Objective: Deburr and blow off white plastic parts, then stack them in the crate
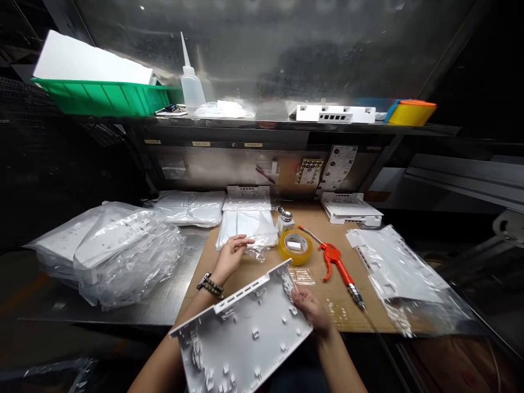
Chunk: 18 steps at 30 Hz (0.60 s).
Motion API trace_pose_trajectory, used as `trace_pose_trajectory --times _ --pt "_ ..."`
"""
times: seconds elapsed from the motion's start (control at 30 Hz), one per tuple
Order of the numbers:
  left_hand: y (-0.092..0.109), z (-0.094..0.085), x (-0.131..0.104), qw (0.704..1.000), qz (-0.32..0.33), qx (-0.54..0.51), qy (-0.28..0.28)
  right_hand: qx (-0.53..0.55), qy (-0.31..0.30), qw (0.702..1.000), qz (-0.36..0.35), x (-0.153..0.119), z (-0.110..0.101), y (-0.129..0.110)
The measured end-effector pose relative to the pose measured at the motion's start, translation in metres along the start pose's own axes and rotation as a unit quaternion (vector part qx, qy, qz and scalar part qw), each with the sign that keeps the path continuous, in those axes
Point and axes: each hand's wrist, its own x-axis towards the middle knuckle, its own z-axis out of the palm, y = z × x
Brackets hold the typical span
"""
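A white plastic housing shell (245, 333), with small clips inside and slots along its upper edge, is tilted in front of me. My right hand (311, 308) grips its right side, thumb over the rim. Beyond the shell, my left hand (234, 252) has its fingers loosely stretched to the right, with no held thing visible in them. It is nearest to a clear bag (248, 226) with white parts in it; whether the fingertips touch the plastic I cannot tell. A watch and a bead bracelet are on the left wrist.
Bagged white parts (123, 245) are piled at left, others (403, 267) at right. Midway stand a tape roll (295, 247), a small pump bottle (285, 222) and an orange air gun (333, 256) with its hose. The shelf above bears a green basket (106, 98) and a squeeze bottle (191, 90).
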Motion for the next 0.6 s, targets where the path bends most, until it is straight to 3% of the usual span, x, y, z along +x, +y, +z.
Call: trace_pose_trajectory --times 0.17,0.3,0.47,0.6 --pt "-0.003 0.005 -0.006 0.998 -0.013 -0.052 0.028 0.009 0.068 0.998 -0.012 -0.03 -0.01 -0.006" --pt "-0.003 0.013 -0.012 0.994 0.007 -0.089 0.07 0.031 0.105 0.994 -0.021 -0.035 -0.015 -0.008" --pt "-0.002 0.025 -0.012 0.988 0.03 -0.147 0.044 0.021 0.057 0.998 -0.016 -0.012 -0.008 -0.01" --pt "-0.008 0.02 -0.001 0.984 0.006 -0.178 -0.018 0.025 0.027 0.999 -0.032 0.019 0.013 -0.016"
